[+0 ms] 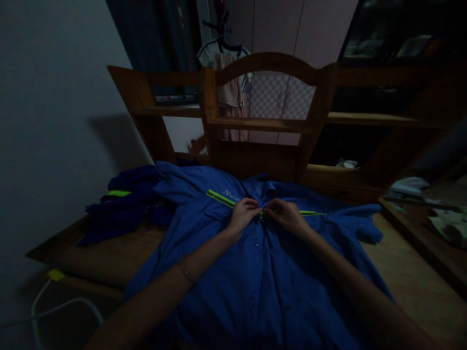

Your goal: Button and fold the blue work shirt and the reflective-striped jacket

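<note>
A blue short-sleeved shirt [226,272] with a yellow-green stripe across the chest lies spread out, its collar toward the far side. My left hand [245,214] pinches the edge of its front opening at stripe height. Right beside it, my right hand [286,216] grips the opposite edge, fingertips close to those of the left. Whatever small part lies between the fingertips is hidden. Below the hands a button [256,243] shows on the front strip. Pale lettering [230,195] sits above the stripe on the left chest.
A darker blue garment [124,204] lies crumpled on the wooden surface [401,272] at the left. Behind the shirt stands a wooden shelf frame [262,124]. A white cable [69,301] loops at the lower left. Clothes [228,73] hang beyond the frame.
</note>
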Motion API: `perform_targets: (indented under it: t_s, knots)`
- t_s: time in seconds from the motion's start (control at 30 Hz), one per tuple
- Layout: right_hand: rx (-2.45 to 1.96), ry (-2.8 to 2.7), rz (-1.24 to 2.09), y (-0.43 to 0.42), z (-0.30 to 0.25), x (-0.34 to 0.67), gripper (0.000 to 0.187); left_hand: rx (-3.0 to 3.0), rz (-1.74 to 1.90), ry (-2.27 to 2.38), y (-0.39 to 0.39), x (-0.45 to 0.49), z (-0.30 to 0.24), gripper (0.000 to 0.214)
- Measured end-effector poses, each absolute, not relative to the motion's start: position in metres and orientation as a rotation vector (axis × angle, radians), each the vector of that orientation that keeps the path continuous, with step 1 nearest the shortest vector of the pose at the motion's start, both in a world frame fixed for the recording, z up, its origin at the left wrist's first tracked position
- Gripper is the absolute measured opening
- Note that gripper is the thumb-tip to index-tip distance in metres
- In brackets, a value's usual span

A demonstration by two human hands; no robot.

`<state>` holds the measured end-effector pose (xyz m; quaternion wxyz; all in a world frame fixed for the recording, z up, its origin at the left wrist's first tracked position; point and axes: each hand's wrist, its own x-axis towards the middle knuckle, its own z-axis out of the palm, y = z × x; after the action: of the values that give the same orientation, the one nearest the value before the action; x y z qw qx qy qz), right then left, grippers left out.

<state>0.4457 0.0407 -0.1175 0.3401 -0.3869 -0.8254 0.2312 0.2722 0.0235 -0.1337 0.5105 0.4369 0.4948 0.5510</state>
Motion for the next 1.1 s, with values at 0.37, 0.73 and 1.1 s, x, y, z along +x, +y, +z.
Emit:
perform_targets:
  t_s: [0.37, 0.73, 1.1]
  knots:
    - [-0.966, -1.815, 1.219, 0.05, -0.131, 0.44, 0.035, 1.074, 1.33, 1.161, 0.021, 0.272, -0.129, 0.029]
    - [-0.913, -1.756, 1.305, 0.052, -0.136, 0.443, 0.038, 1.23, 1.372, 1.201, 0.022, 0.276, -0.132, 0.025]
    - [-1.022, -2.016, 0.946, 0.045, -0.124, 0.444, 0.025, 1.413, 1.391, 1.11, 0.023, 0.274, -0.14, 0.027]
